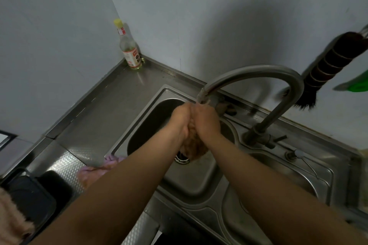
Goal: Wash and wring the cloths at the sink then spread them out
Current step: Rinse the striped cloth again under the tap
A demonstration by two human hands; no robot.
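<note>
Near edge, left: one fuzzy pink cloth [14, 217] is seen at the frame corner, beside a dark tray [29, 195]; whether it belongs to the wash batch cannot be told. One pink cloth [95, 171] is draped over the bench [99, 109] at the sink rim, just left of the left forearm; likely parked there awaiting its turn or already wrung.

Mid: one brownish cloth [192, 145] is bunched between both hands over the sink [199, 177], above the drain [182, 159]. Left hand [180, 119] and right hand [207, 121] are pressed together, fingers curled around the cloth, held right under the spout of the tap [258, 73] so runoff falls into the basin. Step judged: rinsing or wringing.

Far: one bottle [130, 49] in the corner, one dark brush [328, 69] hung on the wall.

Count: cloths three, hands two, tap one.
</note>
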